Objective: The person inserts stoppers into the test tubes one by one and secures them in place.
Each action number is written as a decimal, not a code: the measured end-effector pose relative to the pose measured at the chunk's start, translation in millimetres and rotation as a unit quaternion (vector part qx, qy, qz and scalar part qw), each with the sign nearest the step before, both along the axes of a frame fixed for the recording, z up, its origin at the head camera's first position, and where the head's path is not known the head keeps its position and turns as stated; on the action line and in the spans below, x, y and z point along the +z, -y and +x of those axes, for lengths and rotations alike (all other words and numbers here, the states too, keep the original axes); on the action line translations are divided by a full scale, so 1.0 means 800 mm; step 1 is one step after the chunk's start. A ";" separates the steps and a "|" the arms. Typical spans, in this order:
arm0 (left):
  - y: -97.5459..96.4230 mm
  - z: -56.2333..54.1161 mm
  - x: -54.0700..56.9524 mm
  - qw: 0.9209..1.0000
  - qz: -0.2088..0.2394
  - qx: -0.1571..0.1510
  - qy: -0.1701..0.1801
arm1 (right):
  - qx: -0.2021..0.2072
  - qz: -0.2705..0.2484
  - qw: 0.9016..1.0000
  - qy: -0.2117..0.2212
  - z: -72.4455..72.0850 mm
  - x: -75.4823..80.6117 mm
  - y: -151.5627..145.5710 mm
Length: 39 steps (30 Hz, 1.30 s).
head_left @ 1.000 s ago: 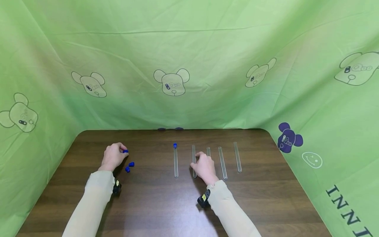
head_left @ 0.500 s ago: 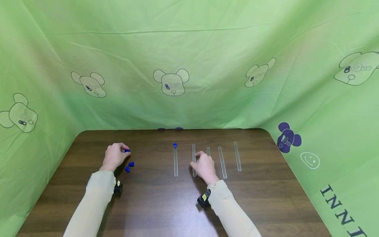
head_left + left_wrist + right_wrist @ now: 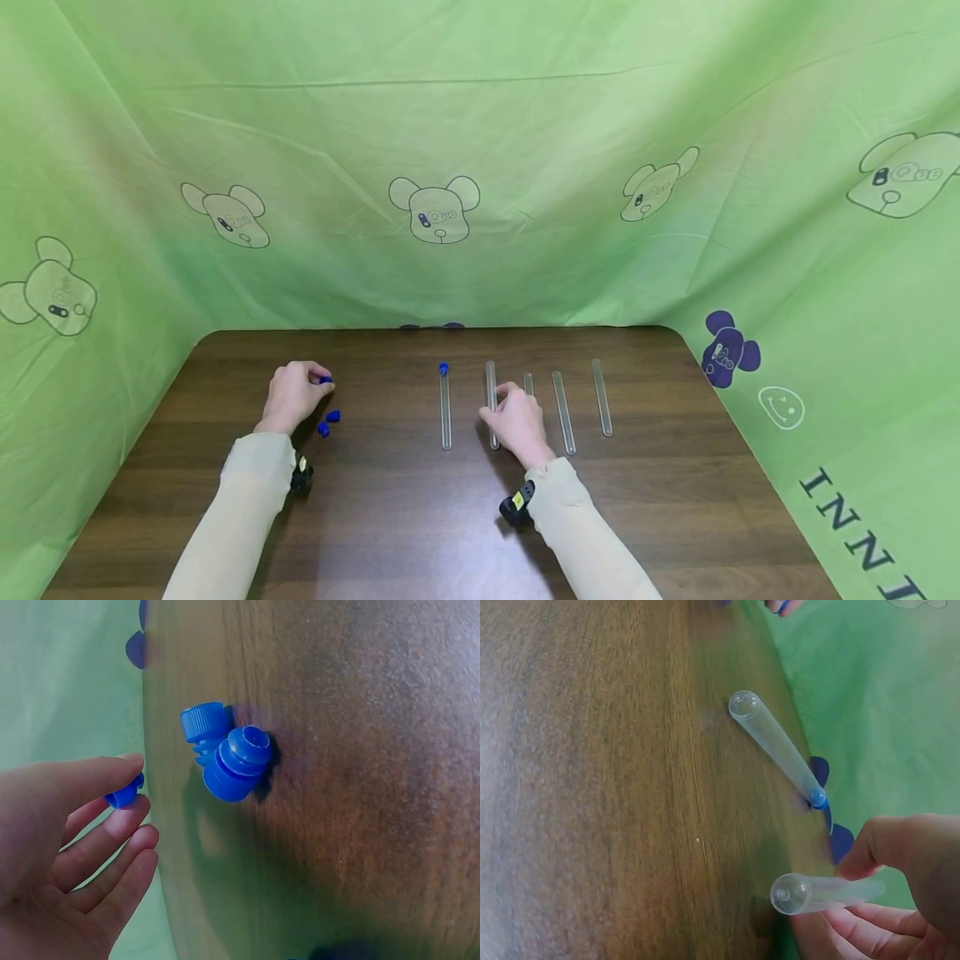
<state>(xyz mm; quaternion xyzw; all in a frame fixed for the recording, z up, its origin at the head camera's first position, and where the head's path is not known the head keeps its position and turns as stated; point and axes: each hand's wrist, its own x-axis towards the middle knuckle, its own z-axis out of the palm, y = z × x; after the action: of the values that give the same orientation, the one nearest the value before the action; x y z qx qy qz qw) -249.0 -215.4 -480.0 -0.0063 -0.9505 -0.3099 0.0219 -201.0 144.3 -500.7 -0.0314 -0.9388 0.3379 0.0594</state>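
Observation:
At the left of the table, my left hand [image 3: 291, 398] pinches a small blue stopper [image 3: 124, 795] between thumb and fingertips. Two more ribbed blue stoppers lie close together on the wood below it, one stopper [image 3: 205, 722] on its side, the other stopper [image 3: 238, 761] with its plug end towards the left wrist camera. My right hand [image 3: 519, 423] holds a clear test tube [image 3: 817, 894] between thumb and fingers, its rounded end towards the right wrist camera. To its left lies a test tube [image 3: 446, 412] with a blue stopper [image 3: 443, 368] in its far end.
Right of the held tube lie more clear tubes without stoppers: a tube [image 3: 528, 382] partly hidden by my right hand, a tube [image 3: 563, 414] and a tube [image 3: 602, 398]. The brown wooden table [image 3: 405, 525] ends at a green printed cloth [image 3: 322, 275] behind and at the sides.
My left hand has shifted slightly right with the stopper. The far end of the test tube in my right hand has moved a little away from me; that hand has hardly moved.

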 end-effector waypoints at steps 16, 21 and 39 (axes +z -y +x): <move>-0.012 0.000 0.001 0.998 0.026 -0.023 -0.044 | 0.003 -0.027 1.000 0.013 0.002 0.004 0.003; -0.023 -0.001 0.003 0.997 0.035 -0.035 -0.061 | 0.002 -0.047 0.999 0.015 0.003 0.006 0.005; -0.069 -0.003 0.004 0.987 0.129 -0.038 -0.082 | 0.050 -0.114 0.992 -0.003 0.001 0.005 0.007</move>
<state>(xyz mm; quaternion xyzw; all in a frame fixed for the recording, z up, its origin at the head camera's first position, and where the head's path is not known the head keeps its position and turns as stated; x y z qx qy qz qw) -251.2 -160.6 -476.4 -0.0648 -0.8965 -0.4293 0.0885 -200.1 138.6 -496.8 0.0097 -0.8942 0.4457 0.0417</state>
